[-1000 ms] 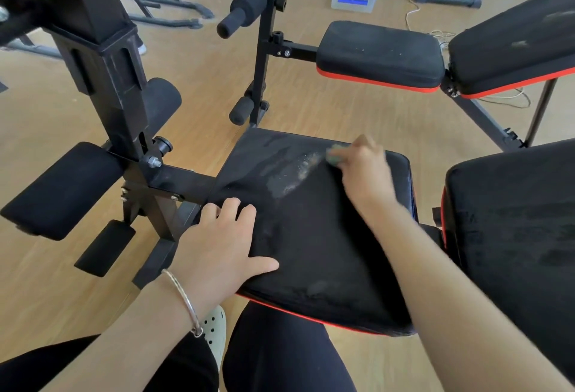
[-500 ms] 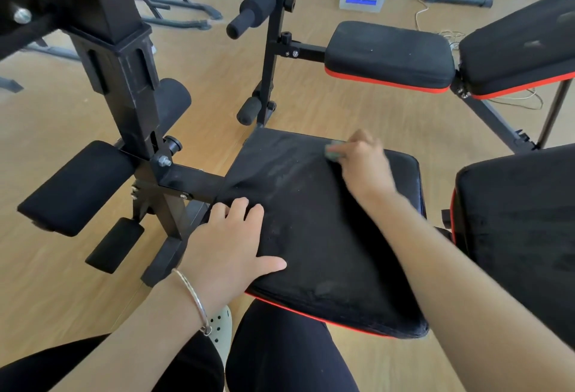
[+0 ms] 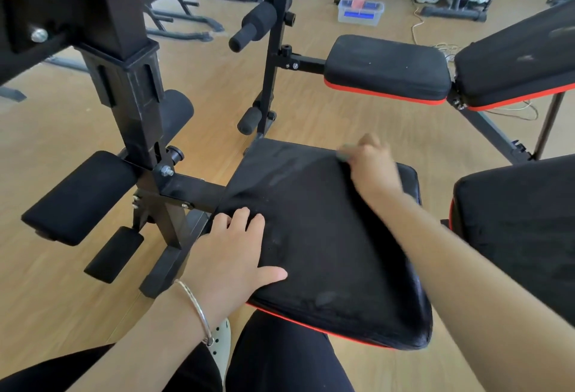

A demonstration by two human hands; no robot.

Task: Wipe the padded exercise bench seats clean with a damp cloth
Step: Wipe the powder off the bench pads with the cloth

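My right hand [image 3: 371, 165] gripped the cloth [image 3: 342, 155] far up the seat [image 3: 326, 236]; the rest lay toward me. My left hand [image 3: 235, 251] lay flat.

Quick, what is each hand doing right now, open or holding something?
Left hand: open, resting flat on the seat pad.
Right hand: closed around a cloth, mostly hidden, at the pad's far edge.

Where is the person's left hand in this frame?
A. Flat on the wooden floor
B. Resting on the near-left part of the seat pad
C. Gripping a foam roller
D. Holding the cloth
B: the left hand rests on the seat pad near its left edge, while the right hand holds the cloth at the far side.
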